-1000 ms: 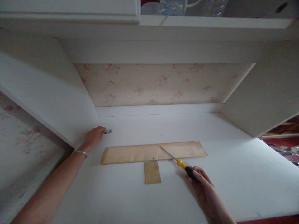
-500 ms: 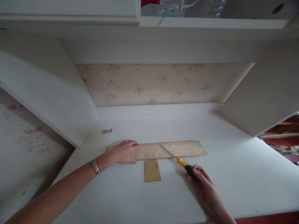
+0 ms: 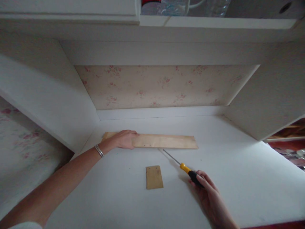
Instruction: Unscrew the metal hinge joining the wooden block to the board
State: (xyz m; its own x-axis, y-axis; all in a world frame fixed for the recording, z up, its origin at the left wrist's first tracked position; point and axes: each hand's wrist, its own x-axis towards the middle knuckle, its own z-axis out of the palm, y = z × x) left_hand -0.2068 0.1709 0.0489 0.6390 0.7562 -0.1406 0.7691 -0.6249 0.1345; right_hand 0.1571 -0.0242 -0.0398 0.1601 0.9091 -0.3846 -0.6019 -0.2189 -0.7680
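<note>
My left hand [image 3: 126,139] grips a long, thin wooden board [image 3: 166,141] across its width, left of its middle. Two small holes show near the board's front edge. My right hand [image 3: 206,184] is closed around the black and yellow handle of a screwdriver [image 3: 187,168]. Its metal shaft points away and to the left, the tip just short of the board and apart from it. A small rectangular wooden piece [image 3: 154,178] with two holes along its far edge lies flat in front of the board, touched by neither hand.
The white surface [image 3: 114,203] runs back to a low ledge beneath floral wallpaper [image 3: 152,86]. White side panels [image 3: 267,89] stand left and right. Overhead, an open shelf [image 3: 214,22] holds clear plastic items.
My left hand has slid the long board away from me and slightly left, widening its gap from the small piece. It now covers the sticker. The screwdriver has stayed nearly still.
</note>
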